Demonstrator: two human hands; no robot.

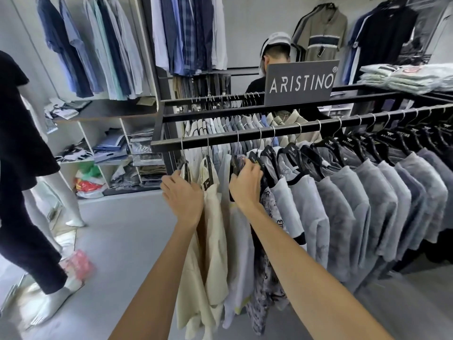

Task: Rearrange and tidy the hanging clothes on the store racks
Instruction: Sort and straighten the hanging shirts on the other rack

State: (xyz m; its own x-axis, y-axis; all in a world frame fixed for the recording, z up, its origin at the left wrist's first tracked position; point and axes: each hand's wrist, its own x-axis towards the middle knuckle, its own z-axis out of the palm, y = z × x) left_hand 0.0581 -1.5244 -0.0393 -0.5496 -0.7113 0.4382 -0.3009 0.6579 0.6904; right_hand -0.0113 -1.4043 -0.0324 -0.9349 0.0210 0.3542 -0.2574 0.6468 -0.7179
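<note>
A black rail (220, 139) carries a row of shirts on black hangers. At its left end hang cream shirts (213, 231). My left hand (182, 196) grips the shoulder of the leftmost cream shirt by its hanger. My right hand (246, 184) holds the hanger of a grey patterned shirt (268, 212), fingers curled over its top. A gap lies between the two hands, with a pale shirt (239, 236) hanging in it. To the right runs a long row of grey T-shirts (355, 197).
A dressed mannequin (22, 168) stands at the left on the grey floor. Shelves (107, 153) with folded clothes and hanging shirts fill the back wall. A person stands behind the rack by a dark brand sign (300, 83). Folded shirts (404, 78) lie on the rack top at the right.
</note>
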